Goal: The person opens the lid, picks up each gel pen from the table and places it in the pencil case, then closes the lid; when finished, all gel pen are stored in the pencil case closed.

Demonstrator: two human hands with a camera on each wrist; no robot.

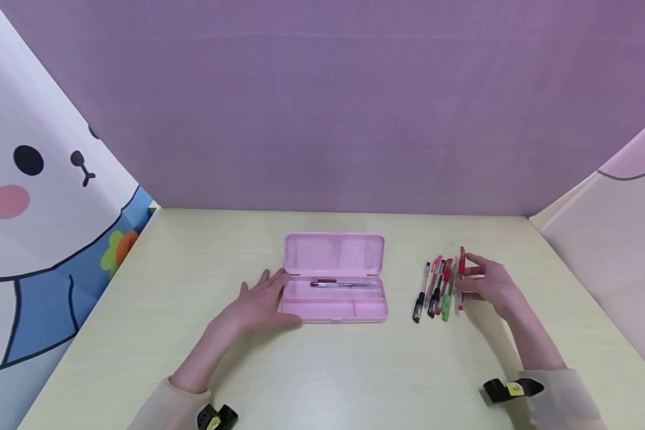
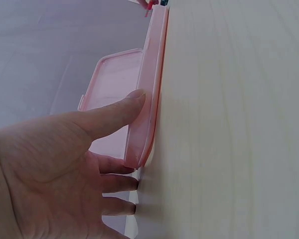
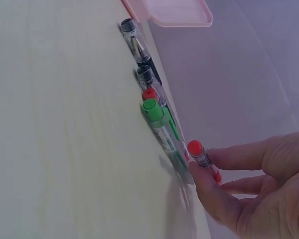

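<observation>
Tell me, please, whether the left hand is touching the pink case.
Touching: in the left wrist view, the left hand rests its thumb on the side of the pink case.

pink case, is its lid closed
No, the pink case lies open, its lid tipped back and a pen visible inside.

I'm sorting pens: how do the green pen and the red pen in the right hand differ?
The green pen lies on the table, while the red pen is pinched in the right hand. The green pen has a green end; the red pen, a red one. Both are slim and straight.
</observation>
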